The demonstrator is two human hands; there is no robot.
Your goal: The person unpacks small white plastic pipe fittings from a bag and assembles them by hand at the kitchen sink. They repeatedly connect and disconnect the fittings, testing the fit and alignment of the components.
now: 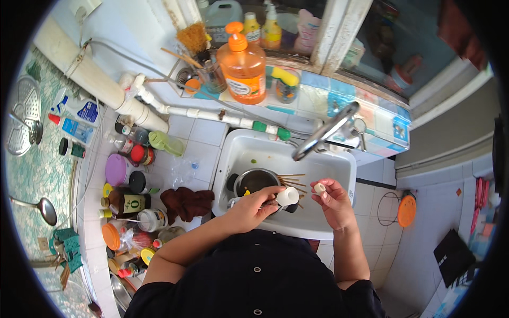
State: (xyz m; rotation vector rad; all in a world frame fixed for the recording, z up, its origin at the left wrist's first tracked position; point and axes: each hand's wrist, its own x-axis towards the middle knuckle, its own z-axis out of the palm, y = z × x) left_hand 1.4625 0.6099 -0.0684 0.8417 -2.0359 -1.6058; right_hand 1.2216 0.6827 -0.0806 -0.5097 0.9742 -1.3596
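Note:
Over the sink, my left hand point(253, 208) is closed on a small white cup-shaped piece point(288, 196), its round mouth facing up. A little to the right, my right hand point(337, 203) pinches a small cream-coloured piece point(319, 188), like a cap or stopper, between thumb and fingers. The two pieces are apart. Below them in the white sink point(351, 175) sits a dark metal pot point(256, 179) with a black handle. Several wooden chopsticks point(290, 176) lie beside the pot, partly hidden by the white piece and my left hand.
A chrome faucet point(328, 130) reaches over the sink from the back right. An orange pump bottle point(243, 66) and a glass with a yellow sponge point(286, 85) stand on the ledge. Left are a brown cloth point(186, 204), jars and bottles point(132, 203). An orange disc point(406, 211) hangs right.

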